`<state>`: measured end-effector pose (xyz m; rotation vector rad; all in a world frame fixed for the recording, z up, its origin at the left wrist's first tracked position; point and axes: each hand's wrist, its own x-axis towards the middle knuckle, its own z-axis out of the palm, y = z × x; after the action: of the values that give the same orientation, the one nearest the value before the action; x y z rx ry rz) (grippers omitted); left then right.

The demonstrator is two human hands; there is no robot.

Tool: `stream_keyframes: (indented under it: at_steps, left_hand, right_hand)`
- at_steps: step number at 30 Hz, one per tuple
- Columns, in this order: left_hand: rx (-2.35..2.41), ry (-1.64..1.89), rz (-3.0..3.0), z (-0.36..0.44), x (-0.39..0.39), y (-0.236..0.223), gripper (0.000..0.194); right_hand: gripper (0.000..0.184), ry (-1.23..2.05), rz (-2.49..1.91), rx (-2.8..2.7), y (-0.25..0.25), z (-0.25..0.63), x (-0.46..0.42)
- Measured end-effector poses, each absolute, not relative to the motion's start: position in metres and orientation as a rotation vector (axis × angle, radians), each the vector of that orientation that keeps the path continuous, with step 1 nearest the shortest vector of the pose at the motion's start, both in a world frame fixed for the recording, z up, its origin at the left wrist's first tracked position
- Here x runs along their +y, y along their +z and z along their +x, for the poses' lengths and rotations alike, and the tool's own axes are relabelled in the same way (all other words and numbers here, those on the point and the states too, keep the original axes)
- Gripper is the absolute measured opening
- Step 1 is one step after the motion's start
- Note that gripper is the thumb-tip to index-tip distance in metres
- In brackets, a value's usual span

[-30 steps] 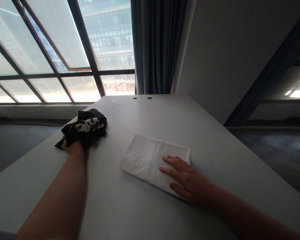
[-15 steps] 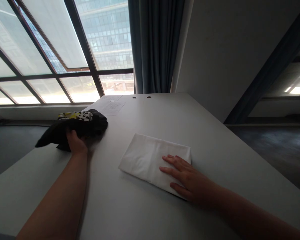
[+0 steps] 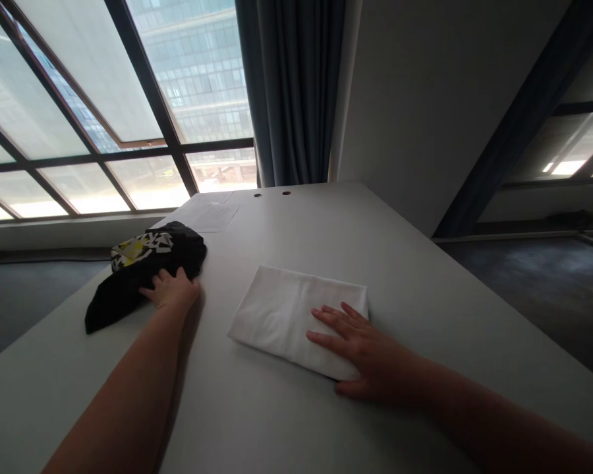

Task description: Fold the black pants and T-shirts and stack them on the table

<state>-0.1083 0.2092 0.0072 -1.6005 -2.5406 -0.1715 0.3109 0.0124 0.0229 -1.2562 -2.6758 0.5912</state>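
Observation:
My left hand (image 3: 172, 289) rests on the near edge of a crumpled black garment (image 3: 143, 270) with a yellow and white print, which lies on the left of the grey table (image 3: 326, 237). Its fingers lie apart on top of the cloth. My right hand (image 3: 360, 349) lies flat, fingers stretched out, on the near right corner of a folded white cloth (image 3: 286, 309) in the middle of the table.
A sheet of paper (image 3: 212, 214) lies at the far left of the table, near two small holes (image 3: 271, 194) in its top. Beyond are large windows (image 3: 103, 131), a dark curtain (image 3: 291, 92) and a pale wall. The table's left edge runs just past the garment.
My left hand lifted and turned the black garment, then set it down nearer to me with a tail trailing left. My right hand stayed flat on the white cloth.

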Motion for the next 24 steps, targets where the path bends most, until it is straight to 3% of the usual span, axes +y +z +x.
stream_keyframes:
  at_steps: [6, 10, 14, 24]
  left_hand:
    - [-1.997, -0.057, -2.390, -0.004, 0.144, 0.012, 0.049]
    - [-1.800, -0.154, -2.397, 0.037, 0.111, 0.007, 0.049]
    - [-1.819, -0.166, -2.330, 0.034, 0.112, 0.017, 0.038]
    - [-1.881, -0.123, -2.363, 0.027, 0.112, 0.035, 0.038]
  right_hand:
    - [0.067, 0.403, -1.266, -2.627, 0.022, 0.309, 0.007]
    - [0.056, 0.335, -1.283, -2.540, 0.022, 0.311, 0.008]
    - [0.058, 0.373, -1.281, -2.543, 0.020, 0.314, 0.012]
    - [0.062, 0.410, -1.256, -2.633, 0.018, 0.314, 0.014]
